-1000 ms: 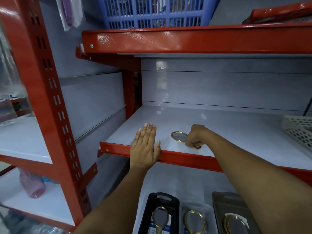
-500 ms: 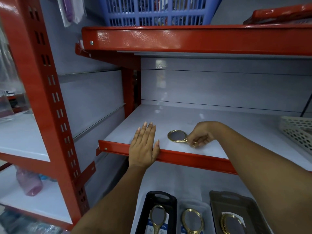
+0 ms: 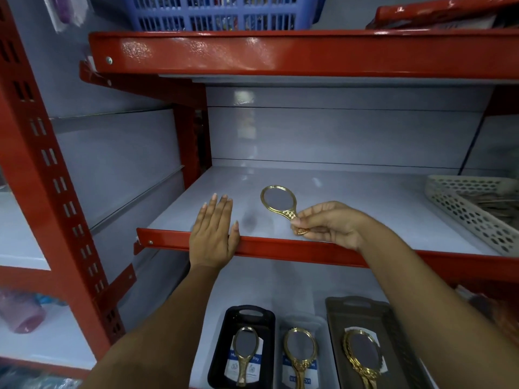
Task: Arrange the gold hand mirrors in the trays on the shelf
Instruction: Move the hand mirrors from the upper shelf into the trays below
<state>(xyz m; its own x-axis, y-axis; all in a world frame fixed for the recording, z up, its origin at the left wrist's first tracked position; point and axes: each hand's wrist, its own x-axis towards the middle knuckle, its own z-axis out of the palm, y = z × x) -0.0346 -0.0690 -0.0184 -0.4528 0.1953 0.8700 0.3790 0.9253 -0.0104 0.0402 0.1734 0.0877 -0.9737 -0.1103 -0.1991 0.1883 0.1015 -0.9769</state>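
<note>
My right hand (image 3: 328, 224) pinches the handle of a small gold hand mirror (image 3: 276, 202) and holds it tilted up above the white middle shelf (image 3: 365, 197). My left hand (image 3: 213, 234) lies flat, fingers together, on the shelf's red front edge. On the shelf below stand three trays side by side: a black tray (image 3: 222, 346), a clear tray (image 3: 320, 327) and a grey-brown tray (image 3: 393, 332). Each holds a gold hand mirror: one (image 3: 244, 352) in the black tray, one (image 3: 299, 352) in the clear tray, one (image 3: 361, 355) in the grey-brown tray.
A cream perforated basket (image 3: 466, 211) sits at the right end of the middle shelf. A blue basket (image 3: 219, 12) stands on the red top shelf. Red perforated uprights (image 3: 53, 175) frame the left side, with a pink container (image 3: 22, 315) low on the neighbouring shelf.
My right hand has lifted the gold mirror off the shelf surface by its handle and raised its head upward. My left hand stays on the shelf edge.
</note>
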